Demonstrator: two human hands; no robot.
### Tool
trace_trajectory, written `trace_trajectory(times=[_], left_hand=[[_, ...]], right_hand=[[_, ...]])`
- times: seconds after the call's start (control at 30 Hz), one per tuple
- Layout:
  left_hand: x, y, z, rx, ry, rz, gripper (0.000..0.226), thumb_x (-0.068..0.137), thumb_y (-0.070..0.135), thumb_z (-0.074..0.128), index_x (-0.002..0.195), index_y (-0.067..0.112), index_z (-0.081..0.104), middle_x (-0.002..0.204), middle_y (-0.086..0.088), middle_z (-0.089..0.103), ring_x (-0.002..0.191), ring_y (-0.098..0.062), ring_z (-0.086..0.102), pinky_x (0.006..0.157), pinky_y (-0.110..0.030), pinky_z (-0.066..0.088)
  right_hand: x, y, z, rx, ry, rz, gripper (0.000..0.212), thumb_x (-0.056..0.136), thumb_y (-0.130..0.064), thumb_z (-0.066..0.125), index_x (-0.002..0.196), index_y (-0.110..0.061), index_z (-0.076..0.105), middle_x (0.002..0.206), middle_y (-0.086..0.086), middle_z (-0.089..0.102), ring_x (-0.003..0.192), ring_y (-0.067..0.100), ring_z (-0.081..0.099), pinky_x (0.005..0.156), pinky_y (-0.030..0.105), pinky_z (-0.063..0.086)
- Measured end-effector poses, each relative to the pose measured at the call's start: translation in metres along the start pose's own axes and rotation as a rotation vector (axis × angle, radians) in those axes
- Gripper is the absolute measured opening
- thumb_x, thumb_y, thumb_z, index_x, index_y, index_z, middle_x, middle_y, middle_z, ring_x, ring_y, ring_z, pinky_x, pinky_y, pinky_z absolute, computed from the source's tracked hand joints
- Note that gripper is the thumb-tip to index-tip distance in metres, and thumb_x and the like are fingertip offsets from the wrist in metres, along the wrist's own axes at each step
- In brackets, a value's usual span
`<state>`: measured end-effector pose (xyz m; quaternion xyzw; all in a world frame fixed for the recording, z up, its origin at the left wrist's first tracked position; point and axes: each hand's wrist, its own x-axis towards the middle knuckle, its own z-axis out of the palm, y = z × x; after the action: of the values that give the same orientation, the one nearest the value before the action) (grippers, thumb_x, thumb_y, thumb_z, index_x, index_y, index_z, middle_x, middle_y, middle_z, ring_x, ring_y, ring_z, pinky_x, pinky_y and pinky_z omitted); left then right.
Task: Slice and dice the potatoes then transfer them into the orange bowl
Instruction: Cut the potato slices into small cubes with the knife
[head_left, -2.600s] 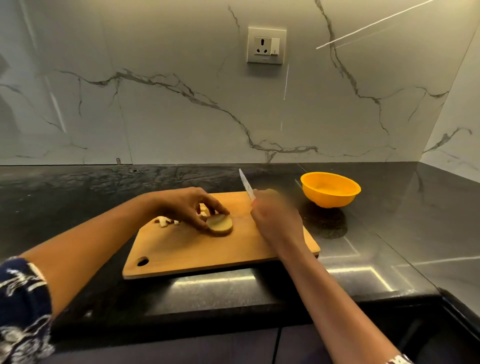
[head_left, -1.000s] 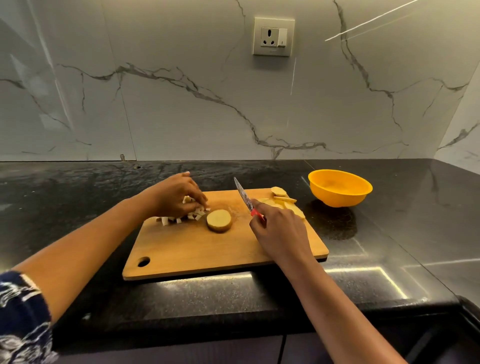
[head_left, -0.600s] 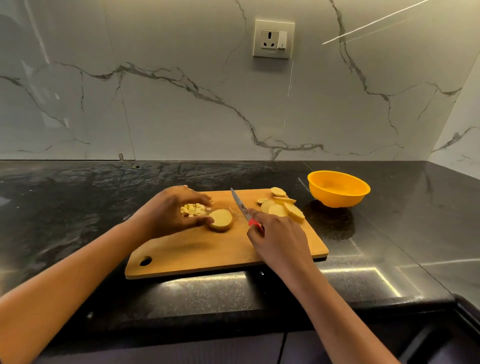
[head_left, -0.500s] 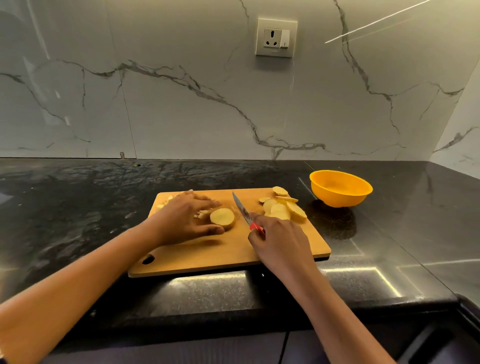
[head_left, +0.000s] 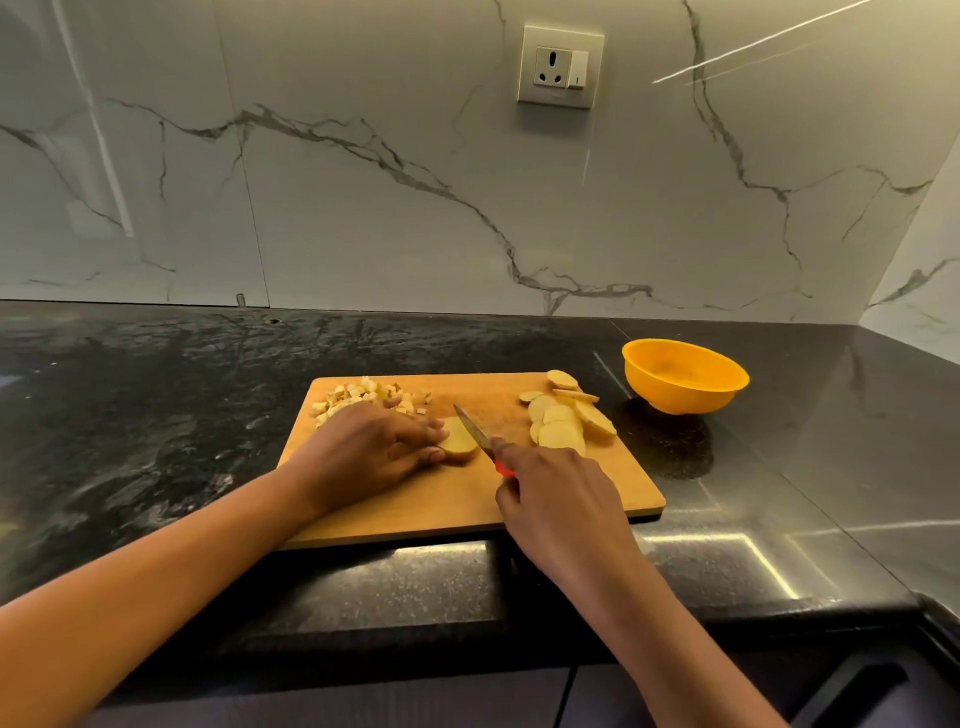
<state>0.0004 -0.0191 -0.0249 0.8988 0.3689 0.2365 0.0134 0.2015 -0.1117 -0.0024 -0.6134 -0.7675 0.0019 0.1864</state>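
Between my two hands sits the potato chunk (head_left: 461, 442) on the wooden cutting board (head_left: 441, 512). My left hand (head_left: 363, 452) lies over its left side, fingertips and thumb pinching it steady. My right hand (head_left: 558, 501) is wrapped round the red handle of the knife (head_left: 474, 433), whose blade angles in against the chunk's right edge. To cut well, I judge I should tuck the left fingertips back from the blade and press straight through in even strokes. Just beyond the left hand lies a heap of potato cubes (head_left: 363, 396), and beyond the right a fan of potato slices (head_left: 561, 422). Farther right, off the board, the orange bowl (head_left: 680, 395) looks empty.
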Motion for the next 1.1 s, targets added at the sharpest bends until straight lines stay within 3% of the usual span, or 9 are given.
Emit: trace_trajectory(times=[0.2, 0.4, 0.57, 0.67, 0.8, 0.97, 1.1], left_hand=[[0.000, 0.000, 0.001, 0.016, 0.026, 0.029, 0.081, 0.082, 0.076, 0.016, 0.109, 0.022, 0.069, 0.107, 0.008, 0.069, 0.099, -0.001, 0.063, 0.092, -0.024, 0.050], [0.001, 0.005, -0.002, 0.033, 0.028, 0.049, 0.075, 0.087, 0.071, 0.019, 0.104, 0.019, 0.071, 0.103, 0.007, 0.070, 0.095, -0.002, 0.064, 0.094, -0.019, 0.043], [0.002, 0.009, -0.003, 0.061, 0.057, 0.038, 0.054, 0.084, 0.054, 0.038, 0.102, 0.017, 0.073, 0.100, 0.003, 0.071, 0.092, -0.013, 0.069, 0.085, -0.034, 0.056], [0.001, 0.011, -0.004, 0.058, 0.042, 0.025, 0.053, 0.083, 0.053, 0.037, 0.104, 0.018, 0.072, 0.100, 0.003, 0.071, 0.089, -0.013, 0.070, 0.079, -0.035, 0.058], [0.000, 0.012, -0.005, 0.033, 0.052, 0.017, 0.047, 0.084, 0.049, 0.044, 0.105, 0.017, 0.071, 0.101, 0.003, 0.071, 0.090, -0.011, 0.069, 0.083, -0.032, 0.056], [-0.001, 0.008, -0.002, 0.025, 0.056, 0.005, 0.026, 0.087, 0.031, 0.063, 0.108, 0.017, 0.070, 0.105, 0.002, 0.070, 0.094, -0.010, 0.068, 0.086, -0.034, 0.056], [0.000, 0.009, -0.003, 0.016, 0.065, -0.004, 0.025, 0.085, 0.023, 0.067, 0.109, 0.017, 0.069, 0.106, 0.001, 0.070, 0.096, -0.011, 0.068, 0.088, -0.034, 0.055]], right_hand=[[0.000, -0.005, 0.002, -0.062, 0.023, -0.005, 0.049, 0.101, -0.025, 0.037, 0.149, -0.028, 0.028, 0.123, -0.001, 0.059, 0.107, 0.021, 0.055, 0.073, 0.030, 0.039], [0.005, -0.013, 0.006, -0.159, -0.013, -0.009, 0.050, 0.101, -0.019, 0.039, 0.149, -0.021, 0.026, 0.123, 0.004, 0.057, 0.106, 0.022, 0.055, 0.070, 0.028, 0.037], [0.017, -0.016, 0.007, -0.162, -0.061, -0.041, 0.039, 0.102, -0.018, 0.037, 0.140, -0.016, 0.039, 0.122, 0.005, 0.057, 0.108, 0.022, 0.054, 0.071, 0.028, 0.035], [0.005, -0.009, 0.006, -0.147, -0.055, -0.059, 0.047, 0.102, -0.019, 0.036, 0.148, -0.017, 0.028, 0.121, 0.003, 0.056, 0.106, 0.021, 0.053, 0.070, 0.028, 0.032], [-0.023, -0.004, 0.001, -0.172, -0.073, -0.105, 0.056, 0.102, -0.019, 0.035, 0.153, -0.020, 0.011, 0.120, 0.000, 0.054, 0.106, 0.020, 0.051, 0.070, 0.028, 0.029], [-0.035, -0.006, -0.005, -0.183, -0.069, -0.115, 0.055, 0.103, -0.018, 0.034, 0.153, -0.019, 0.012, 0.118, 0.000, 0.055, 0.103, 0.020, 0.052, 0.068, 0.029, 0.031], [-0.018, -0.006, 0.001, -0.173, -0.041, -0.089, 0.052, 0.103, -0.021, 0.035, 0.151, -0.020, 0.018, 0.120, 0.001, 0.055, 0.106, 0.020, 0.052, 0.065, 0.027, 0.030]])
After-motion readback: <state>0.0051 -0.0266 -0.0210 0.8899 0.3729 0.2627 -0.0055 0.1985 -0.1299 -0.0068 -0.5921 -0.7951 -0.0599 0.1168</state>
